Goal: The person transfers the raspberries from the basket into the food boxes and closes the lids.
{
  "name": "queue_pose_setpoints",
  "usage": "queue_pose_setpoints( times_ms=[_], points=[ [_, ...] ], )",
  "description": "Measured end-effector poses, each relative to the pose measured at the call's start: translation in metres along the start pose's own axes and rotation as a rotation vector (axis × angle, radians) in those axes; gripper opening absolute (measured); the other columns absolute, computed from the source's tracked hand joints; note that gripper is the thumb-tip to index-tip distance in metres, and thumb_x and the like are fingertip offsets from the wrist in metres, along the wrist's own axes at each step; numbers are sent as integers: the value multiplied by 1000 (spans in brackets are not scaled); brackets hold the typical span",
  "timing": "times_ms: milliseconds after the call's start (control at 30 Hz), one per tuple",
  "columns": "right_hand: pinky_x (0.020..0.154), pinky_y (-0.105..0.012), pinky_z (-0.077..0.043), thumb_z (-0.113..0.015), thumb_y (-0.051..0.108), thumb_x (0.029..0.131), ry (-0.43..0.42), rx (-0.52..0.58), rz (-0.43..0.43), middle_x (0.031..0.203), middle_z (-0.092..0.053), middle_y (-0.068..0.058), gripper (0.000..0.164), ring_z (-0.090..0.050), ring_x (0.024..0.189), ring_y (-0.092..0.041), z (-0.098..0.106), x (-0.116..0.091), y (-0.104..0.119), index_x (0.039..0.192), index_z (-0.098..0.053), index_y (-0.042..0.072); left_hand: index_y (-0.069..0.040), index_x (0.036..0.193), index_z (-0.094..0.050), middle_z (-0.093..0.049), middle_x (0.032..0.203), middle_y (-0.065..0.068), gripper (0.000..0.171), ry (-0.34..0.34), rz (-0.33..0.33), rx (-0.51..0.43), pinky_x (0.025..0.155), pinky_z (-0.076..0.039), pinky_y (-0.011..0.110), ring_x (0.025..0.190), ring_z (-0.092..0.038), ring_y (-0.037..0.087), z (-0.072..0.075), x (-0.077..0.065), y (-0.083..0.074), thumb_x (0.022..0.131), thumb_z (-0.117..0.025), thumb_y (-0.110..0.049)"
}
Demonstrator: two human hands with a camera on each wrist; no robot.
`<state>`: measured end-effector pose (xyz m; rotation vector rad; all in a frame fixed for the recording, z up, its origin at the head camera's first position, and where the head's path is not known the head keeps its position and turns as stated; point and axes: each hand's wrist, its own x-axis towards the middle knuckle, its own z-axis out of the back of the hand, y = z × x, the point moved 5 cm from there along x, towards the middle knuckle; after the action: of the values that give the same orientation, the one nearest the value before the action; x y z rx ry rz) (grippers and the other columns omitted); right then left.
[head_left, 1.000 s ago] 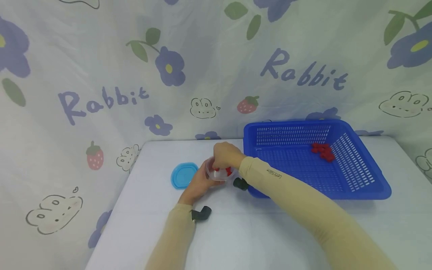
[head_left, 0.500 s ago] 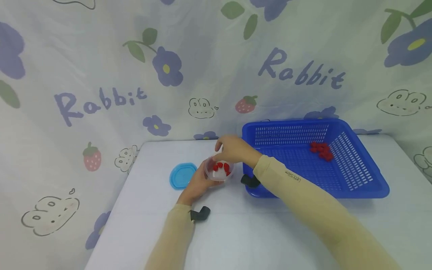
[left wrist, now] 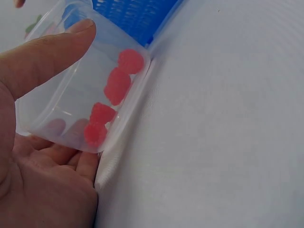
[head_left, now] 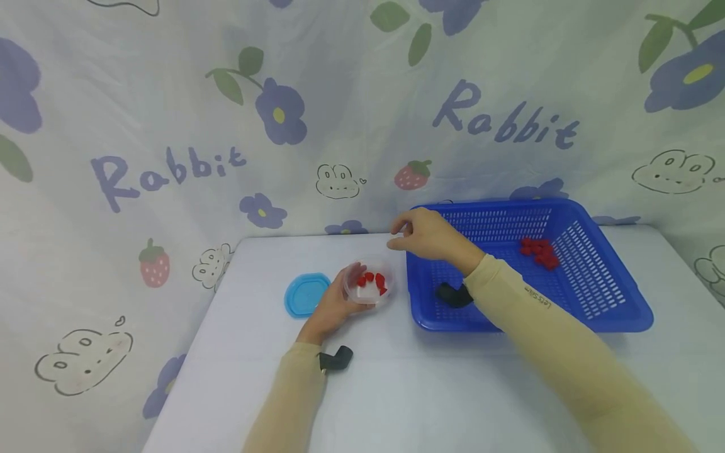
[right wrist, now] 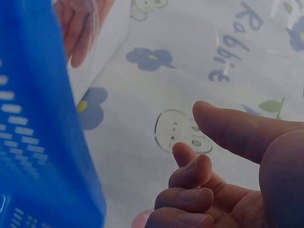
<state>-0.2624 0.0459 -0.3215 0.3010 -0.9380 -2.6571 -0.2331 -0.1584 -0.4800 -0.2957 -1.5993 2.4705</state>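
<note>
My left hand (head_left: pixel 334 305) holds a clear plastic tub (left wrist: pixel 90 85) on the table. In the left wrist view the thumb lies along the near side and the fingers are behind it. Several raspberries (left wrist: pixel 117 86) lie at the tub's bottom. My right hand (head_left: pixel 433 238) is over the left rim of the blue basket (head_left: pixel 532 326), up and right of the tub. Its thumb and loosely bent fingers are apart in the right wrist view, with nothing between them. More red raspberries (head_left: pixel 540 253) sit in a cluster at the basket's right side.
A light-blue lid (head_left: pixel 308 294) lies on the white table (head_left: pixel 391 390), left of the tub and beside my left hand. Behind the table hangs a printed cloth (head_left: pixel 362 126). The basket takes up the table's back right.
My right hand has lifted out of the tub and moved up and right to the basket's edge. The raspberries inside the tub now show plainly. My left hand keeps its hold.
</note>
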Motion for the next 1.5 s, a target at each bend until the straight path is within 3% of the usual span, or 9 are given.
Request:
queue_pose_setpoints(
  times_ms=[233,567,867,1233,1400,1500],
  points=[
    [56,-30,-45,-67,33,84,-46,1,9,80,-55,-6,35,-52,64,-20,19,-9,-26,110,-63,9,-32,142,-31,-43,138,-17,91,-16,17,25,107,-26,51,132,-31,7,0,0,0,67,-82,-38],
    [53,-33,-41,-65,32,85,-84,-34,4,78,-56,-8,39,-49,60,-20,43,-15,-76,112,-63,4,-32,142,-30,-42,137,-18,90,-14,9,23,107,-27,50,131,-31,5,-1,3,-1,68,-82,-32],
    [70,-45,-48,-61,39,87,-103,-93,-116,104,-60,-19,48,-58,87,-31,67,-21,-119,115,-60,1,-32,141,-31,-43,137,-18,90,-2,-11,30,105,-29,51,131,-32,6,2,6,1,67,-82,-38],
    [88,-58,-40,-62,40,85,-122,-154,-222,118,-54,-31,58,-50,105,-47,85,-24,-171,115,-56,-10,-30,142,-30,-42,137,-20,91,13,-6,22,106,-29,50,131,-31,6,3,6,2,68,-81,-39],
    [89,-58,-40,-62,35,85,-132,-208,-203,111,-58,-32,54,-52,102,-50,86,-25,-186,107,-60,-14,-28,143,-30,-43,136,-19,92,11,1,13,106,-28,52,131,-31,6,3,5,2,67,-81,-38],
    [78,-54,-46,-63,33,84,-154,-219,-204,90,-64,-27,45,-59,85,-46,86,-26,-193,91,-64,-12,-29,143,-30,-43,136,-20,92,10,0,14,106,-28,52,131,-32,6,3,5,2,67,-81,-39]
  ],
)
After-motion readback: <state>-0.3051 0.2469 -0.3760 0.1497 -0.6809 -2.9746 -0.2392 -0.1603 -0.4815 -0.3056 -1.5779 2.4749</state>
